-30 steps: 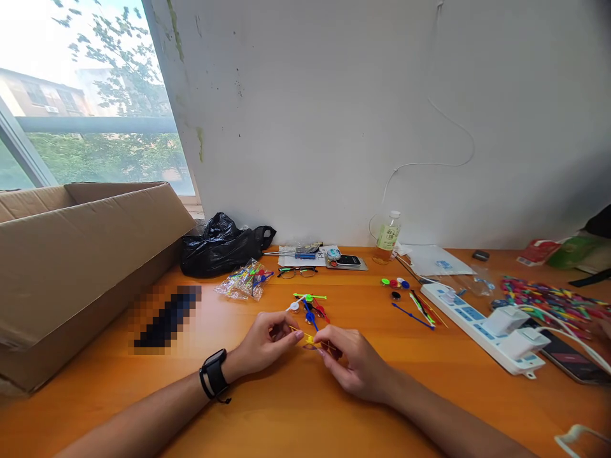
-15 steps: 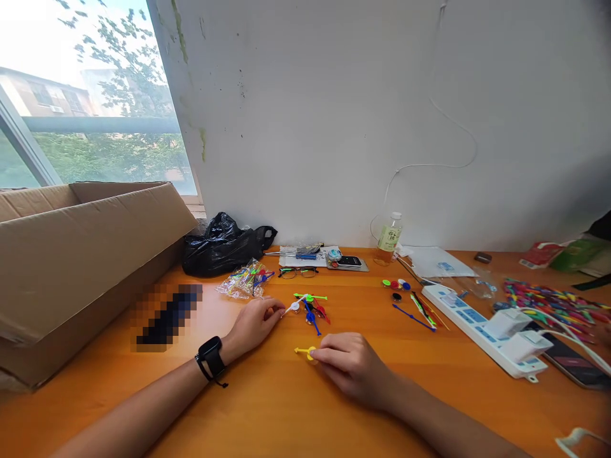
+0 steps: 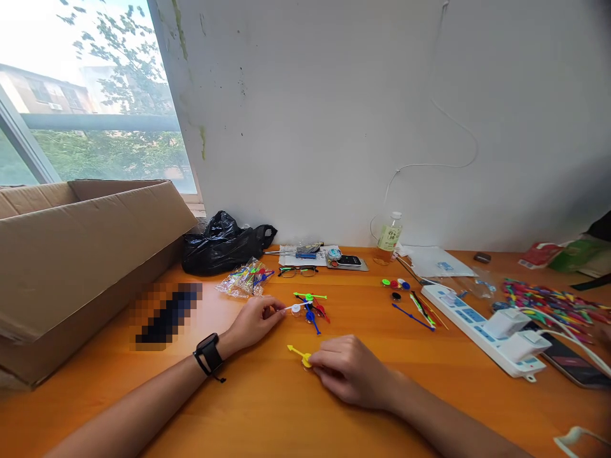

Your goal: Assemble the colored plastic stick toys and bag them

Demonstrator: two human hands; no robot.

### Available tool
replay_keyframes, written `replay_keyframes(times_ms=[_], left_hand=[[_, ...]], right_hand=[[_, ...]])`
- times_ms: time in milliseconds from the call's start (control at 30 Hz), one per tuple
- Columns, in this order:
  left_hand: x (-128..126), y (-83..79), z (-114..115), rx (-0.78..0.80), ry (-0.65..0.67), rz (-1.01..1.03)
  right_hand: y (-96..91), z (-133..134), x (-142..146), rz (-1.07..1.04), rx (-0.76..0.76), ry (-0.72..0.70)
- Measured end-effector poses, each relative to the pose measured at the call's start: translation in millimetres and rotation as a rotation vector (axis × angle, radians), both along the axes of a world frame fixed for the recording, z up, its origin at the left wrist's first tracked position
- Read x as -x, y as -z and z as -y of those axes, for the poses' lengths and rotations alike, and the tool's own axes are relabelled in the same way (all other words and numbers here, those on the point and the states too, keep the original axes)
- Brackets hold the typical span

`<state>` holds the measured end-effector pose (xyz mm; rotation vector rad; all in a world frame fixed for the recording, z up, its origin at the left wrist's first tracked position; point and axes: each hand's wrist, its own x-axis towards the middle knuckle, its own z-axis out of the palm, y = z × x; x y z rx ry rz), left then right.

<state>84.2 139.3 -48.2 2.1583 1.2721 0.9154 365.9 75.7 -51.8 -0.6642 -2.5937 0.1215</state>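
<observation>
My right hand (image 3: pixel 351 372) is closed, its thumb and fingers pinching a yellow arrow spinner (image 3: pixel 306 360) with a round hub just above the table. The arrow tip points left and away from me. My left hand (image 3: pixel 256 321) pinches the tail of a white arrow spinner (image 3: pixel 296 308), whose arrow lies across the edge of a small cluster. In that cluster sit a green spinner (image 3: pixel 309 296), a blue spinner (image 3: pixel 310 315), a red spinner (image 3: pixel 323 312) and a black one, overlapping each other.
A cardboard box (image 3: pixel 95 248) and a black plastic bag (image 3: pixel 224 245) stand left. A clear bag of spinners (image 3: pixel 247 278) and eyeglasses (image 3: pixel 298 271) lie behind. To the right are round bases (image 3: pixel 394 284), loose arrows (image 3: pixel 414 317), a power strip (image 3: pixel 470 321) and a colourful pile (image 3: pixel 548 302).
The yellow spinner has moved slightly left and its arrow has turned to point farther away from me. The white spinner's arrow has swung to lie more level. My left hand has barely shifted.
</observation>
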Motion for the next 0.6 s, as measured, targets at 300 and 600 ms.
replay_keyframes(times_ms=[300, 600], left_hand=[[8.1, -7.1, -2.1, 0.097, 0.049, 0.151], [4.7, -7.6, -1.3, 0.178, 0.082, 0.111]], right_hand=[[8.4, -5.6, 4.9, -0.061, -0.042, 0.094], [13.9, -10.7, 17.1, 0.091, -0.242, 0.080]])
